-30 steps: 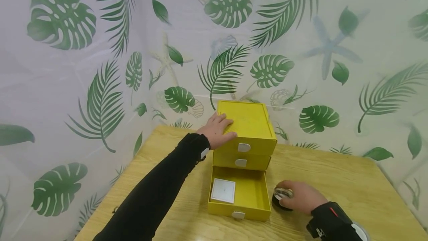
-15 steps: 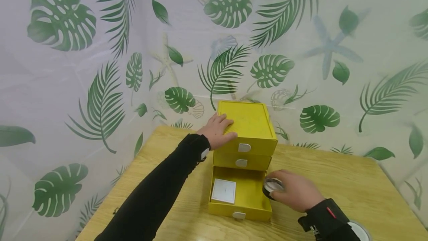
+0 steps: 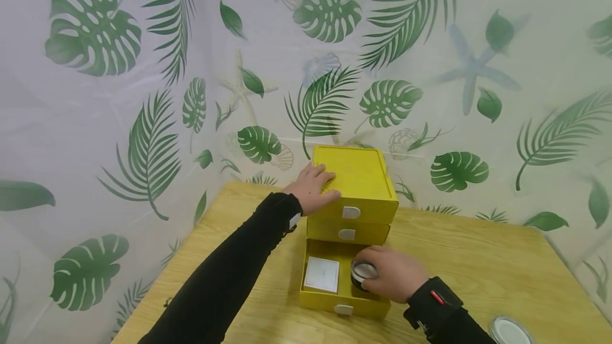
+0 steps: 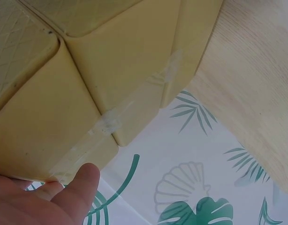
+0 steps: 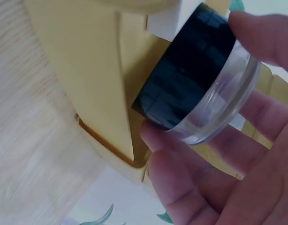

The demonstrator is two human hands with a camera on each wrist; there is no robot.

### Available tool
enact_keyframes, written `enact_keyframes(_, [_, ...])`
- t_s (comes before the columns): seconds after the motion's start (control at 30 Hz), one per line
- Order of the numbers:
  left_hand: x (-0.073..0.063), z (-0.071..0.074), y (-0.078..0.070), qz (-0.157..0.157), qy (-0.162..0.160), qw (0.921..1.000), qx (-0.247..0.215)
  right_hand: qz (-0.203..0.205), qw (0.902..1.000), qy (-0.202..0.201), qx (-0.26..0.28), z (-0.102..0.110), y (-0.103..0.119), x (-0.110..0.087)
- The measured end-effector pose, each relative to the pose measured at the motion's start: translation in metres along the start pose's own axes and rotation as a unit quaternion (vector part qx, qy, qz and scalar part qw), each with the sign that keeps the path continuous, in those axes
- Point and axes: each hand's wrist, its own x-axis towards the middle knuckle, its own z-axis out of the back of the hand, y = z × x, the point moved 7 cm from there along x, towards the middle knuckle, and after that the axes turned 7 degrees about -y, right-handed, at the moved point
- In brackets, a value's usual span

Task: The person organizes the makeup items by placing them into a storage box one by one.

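A yellow stacked drawer box stands on the table, and its bottom drawer is pulled out. My left hand rests on the left of the box's top with its fingers spread; in the left wrist view, its fingers touch the box's edge. Inside the drawer at the left lies a white square card. Over the drawer's right half, my right hand grips a small round jar between thumb and fingers. It is clear with a black lid, and the lid faces down.
A round, pale-topped container stands at the table's lower right. A small dark item lies by the left forearm. Leaf-printed sheeting hangs behind the wooden table.
The right hand lifted the jar off the table beside the drawer and moved it left over the drawer. The left hand has stayed on the box.
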Motion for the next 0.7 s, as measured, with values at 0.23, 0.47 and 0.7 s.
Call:
enact_keyframes(0.23, [0.001, -0.003, 0.003, 0.001, -0.002, 1.0, -0.002, 0.003, 0.9996, 0.024, -0.011, -0.014, 0.003, 0.013])
enact_keyframes(0.47, [-0.001, -0.003, 0.002, -0.001, -0.002, 1.0, -0.002, -0.016, 0.9985, 0.049, -0.02, -0.031, -0.002, 0.019])
enact_keyframes(0.7, [0.0, -0.001, 0.002, 0.002, -0.003, 1.0, 0.005, -0.009, 0.9982, 0.025, -0.055, -0.035, -0.002, 0.023])
